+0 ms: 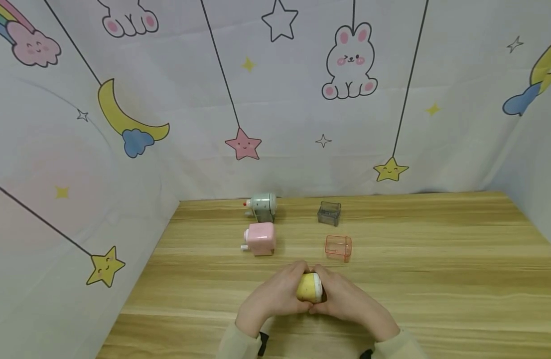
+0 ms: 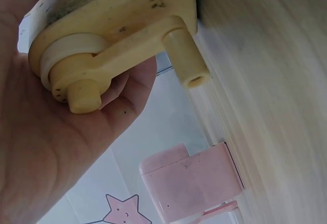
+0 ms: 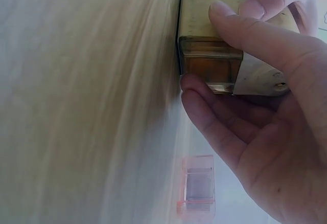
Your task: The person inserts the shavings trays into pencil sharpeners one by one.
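Note:
A yellow hand-crank pencil sharpener [image 1: 308, 287] is held between both hands near the front of the table. My left hand [image 1: 277, 291] grips its crank side; in the left wrist view the crank handle [image 2: 138, 50] sticks out past the palm. From the other side my right hand [image 1: 344, 296] holds the white-faced end, thumb on the body and fingertips close to the clear shavings drawer [image 3: 210, 69]. That drawer sits in the body, low near the tabletop. The sharpener's base appears to rest on the wood.
Behind the hands, a pink crank sharpener [image 1: 261, 238] and a grey-green one [image 1: 263, 205] stand at left. To their right lie a clear red-edged drawer [image 1: 338, 248] and a dark see-through drawer [image 1: 329, 213]. A patterned cloth [image 1: 293, 114] borders the wooden table [image 1: 437, 259].

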A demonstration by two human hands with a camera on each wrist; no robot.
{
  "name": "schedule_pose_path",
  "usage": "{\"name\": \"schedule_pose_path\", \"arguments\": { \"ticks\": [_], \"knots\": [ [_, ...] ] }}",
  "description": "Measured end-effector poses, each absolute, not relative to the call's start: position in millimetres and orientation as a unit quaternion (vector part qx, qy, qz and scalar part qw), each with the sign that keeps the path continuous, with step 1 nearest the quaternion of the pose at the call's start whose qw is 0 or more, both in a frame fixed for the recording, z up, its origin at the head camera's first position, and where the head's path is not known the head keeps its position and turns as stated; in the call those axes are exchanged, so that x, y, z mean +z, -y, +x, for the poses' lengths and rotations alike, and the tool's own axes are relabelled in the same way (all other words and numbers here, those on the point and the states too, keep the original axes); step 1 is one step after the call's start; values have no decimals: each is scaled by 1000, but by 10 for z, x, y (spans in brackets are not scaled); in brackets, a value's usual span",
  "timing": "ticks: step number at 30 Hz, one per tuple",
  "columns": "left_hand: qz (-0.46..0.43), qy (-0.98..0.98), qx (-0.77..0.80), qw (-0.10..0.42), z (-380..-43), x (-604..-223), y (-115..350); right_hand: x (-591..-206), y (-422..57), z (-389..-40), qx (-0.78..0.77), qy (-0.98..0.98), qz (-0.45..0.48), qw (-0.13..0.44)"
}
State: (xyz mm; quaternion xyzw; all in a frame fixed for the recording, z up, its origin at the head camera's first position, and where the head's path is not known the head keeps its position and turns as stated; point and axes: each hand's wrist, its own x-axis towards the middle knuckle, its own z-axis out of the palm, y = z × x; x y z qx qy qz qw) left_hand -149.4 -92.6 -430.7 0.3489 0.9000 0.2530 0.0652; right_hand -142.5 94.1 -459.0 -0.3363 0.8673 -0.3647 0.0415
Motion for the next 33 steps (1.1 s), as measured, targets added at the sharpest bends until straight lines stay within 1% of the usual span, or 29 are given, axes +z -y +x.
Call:
{"name": "schedule_pose_path", "arguments": {
  "ticks": [11,21,33],
  "knots": [
    [361,-895,257,44,-1478,-4294,964,-4587,-978,-1436,-364,-867,-334,62],
    [363,-895,257,35,-1505,-4305,970,-4564,-998,-1436,-354,-871,-336,45],
    [367,-894,257,19,-1499,-4296,984,-4542,-1030,-1400,-347,-871,-342,52]
  ]
}}
